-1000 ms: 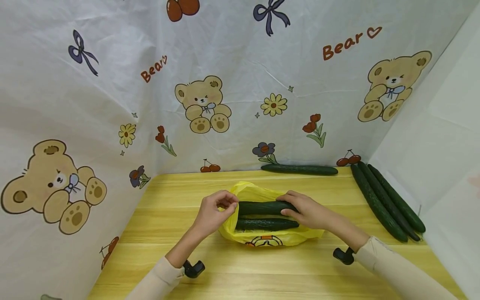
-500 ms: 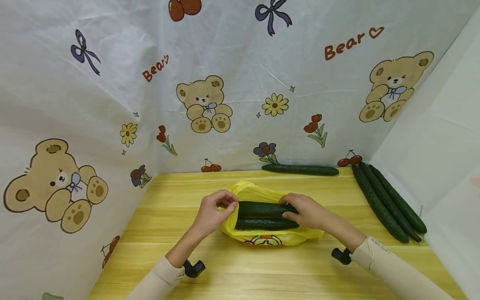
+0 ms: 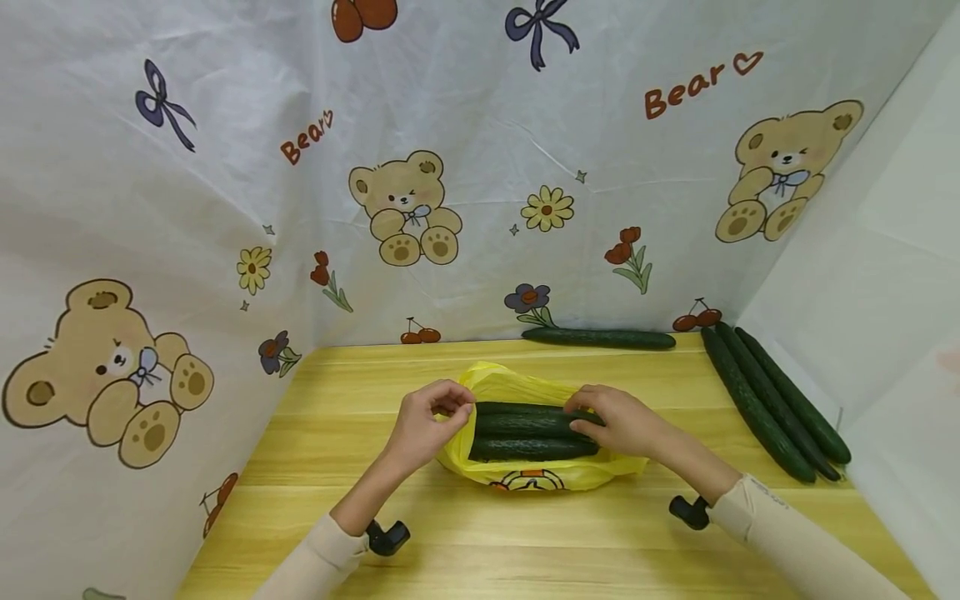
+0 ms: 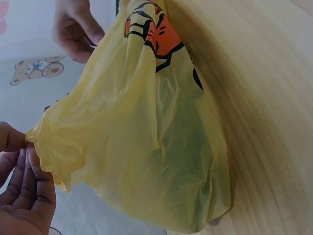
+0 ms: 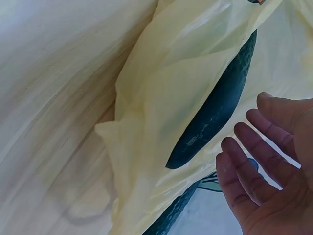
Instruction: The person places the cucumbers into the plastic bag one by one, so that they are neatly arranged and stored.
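Inside the yellow bag (image 3: 600, 477), on the wooden table (image 3: 487, 542), the front cucumber (image 3: 532, 451) and the rear cucumber (image 3: 517, 424) lie side by side. One second ago a gap was between them; now it is closed, so the placing of the rear one seems nearly finished. The right hand (image 3: 621, 418) no longer grips: its fingers are loosely extended over the cucumbers' right end, holding nothing. The left hand (image 3: 429, 423) pinches the bag's left edge between thumb and fingertips, keeping it raised.

One yellow plastic bag (image 3: 540, 478), three cucumbers (image 3: 532, 450) showing inside, four cucumbers (image 3: 600, 338) outside, two hands (image 3: 429, 423), three printed bears (image 3: 402, 225).
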Demonstrator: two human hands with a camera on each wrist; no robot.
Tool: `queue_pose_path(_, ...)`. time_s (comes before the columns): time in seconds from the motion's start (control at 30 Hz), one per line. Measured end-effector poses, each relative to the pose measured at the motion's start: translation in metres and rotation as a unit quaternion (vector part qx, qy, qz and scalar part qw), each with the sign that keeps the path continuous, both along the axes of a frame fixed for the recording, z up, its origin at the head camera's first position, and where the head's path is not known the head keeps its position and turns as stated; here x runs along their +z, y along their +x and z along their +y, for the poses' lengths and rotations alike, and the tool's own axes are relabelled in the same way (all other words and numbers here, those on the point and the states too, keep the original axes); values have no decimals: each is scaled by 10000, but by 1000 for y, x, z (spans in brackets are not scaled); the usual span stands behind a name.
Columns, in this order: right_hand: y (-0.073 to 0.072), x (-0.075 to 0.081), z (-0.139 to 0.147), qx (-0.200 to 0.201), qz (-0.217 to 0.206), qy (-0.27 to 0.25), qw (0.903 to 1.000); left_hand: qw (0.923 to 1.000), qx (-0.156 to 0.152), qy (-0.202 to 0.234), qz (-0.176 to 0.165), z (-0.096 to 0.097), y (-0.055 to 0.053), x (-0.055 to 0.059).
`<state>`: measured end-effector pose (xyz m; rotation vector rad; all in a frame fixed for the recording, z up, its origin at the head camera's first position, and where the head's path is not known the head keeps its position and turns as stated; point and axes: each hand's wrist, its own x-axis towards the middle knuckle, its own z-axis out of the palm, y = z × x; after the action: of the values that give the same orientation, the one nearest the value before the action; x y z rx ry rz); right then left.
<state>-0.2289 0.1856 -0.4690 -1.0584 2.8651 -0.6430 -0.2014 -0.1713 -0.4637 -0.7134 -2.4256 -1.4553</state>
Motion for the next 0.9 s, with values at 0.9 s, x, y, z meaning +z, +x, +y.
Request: queue_pose_path(0.9, 27, -11, 115, -1267, 287, -568, 9899, 9124, -213, -3408, 2256, -24, 40, -24)
